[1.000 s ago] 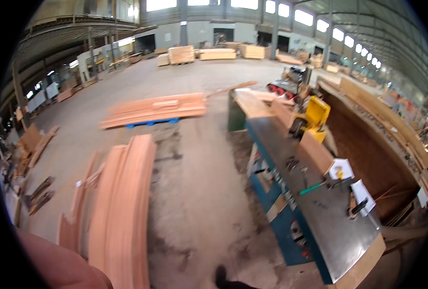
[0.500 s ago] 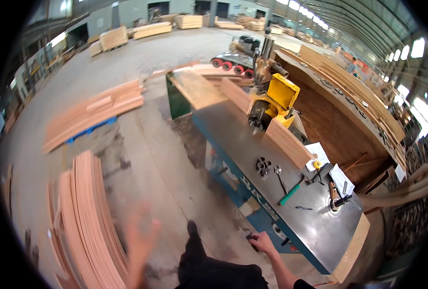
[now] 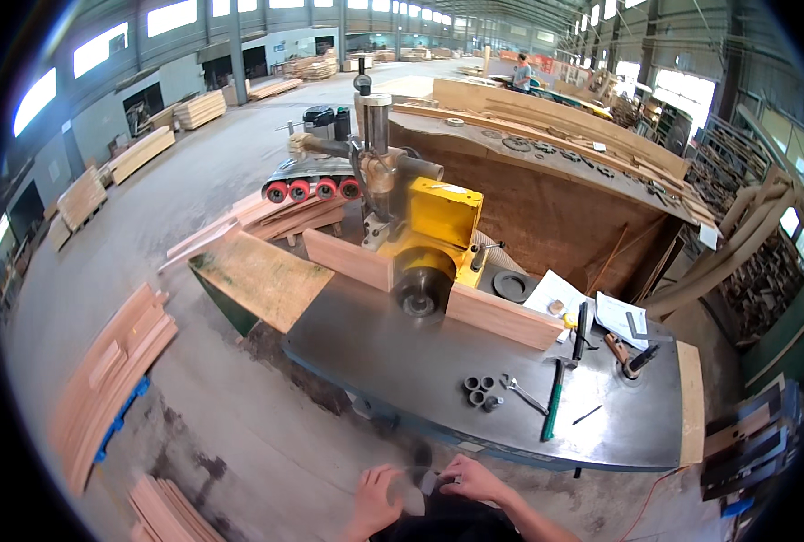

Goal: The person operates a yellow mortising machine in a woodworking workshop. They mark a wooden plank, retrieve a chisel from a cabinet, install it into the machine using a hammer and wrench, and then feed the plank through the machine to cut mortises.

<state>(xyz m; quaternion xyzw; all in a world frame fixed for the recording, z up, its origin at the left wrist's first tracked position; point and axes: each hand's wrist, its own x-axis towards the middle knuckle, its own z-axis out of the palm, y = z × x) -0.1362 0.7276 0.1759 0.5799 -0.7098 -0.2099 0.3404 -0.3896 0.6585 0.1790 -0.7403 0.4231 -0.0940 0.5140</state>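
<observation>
In front of my body at the lower edge, my left hand (image 3: 376, 499) is raised with its fingers curled beside a smeared greyish piece (image 3: 411, 497). Close to its right, my right hand (image 3: 470, 479) is closed around a small dark object, mostly hidden by the fingers. Both held things are too blurred to name. Beyond my hands stands a machine table (image 3: 375, 334) with a dark round cutter head (image 3: 423, 287) under a raised yellow cover (image 3: 445, 212). On it lie several collars (image 3: 479, 390), a wrench (image 3: 526, 395), a green-handled hammer (image 3: 554, 406) and a pen (image 3: 588, 415).
Wooden fence boards (image 3: 503, 316) flank the cutter. Papers (image 3: 620, 318), a yellow tape measure (image 3: 570, 320) and a black bar (image 3: 582, 331) lie at the table's right. A roller feeder (image 3: 311, 176) stands behind. Timber stacks (image 3: 112, 379) are at left; a person (image 3: 521, 72) is far off.
My view has swung up and to the right. My left hand has come in from the left beside the right hand, which is now in front of my body. The cutter head now looks blurred.
</observation>
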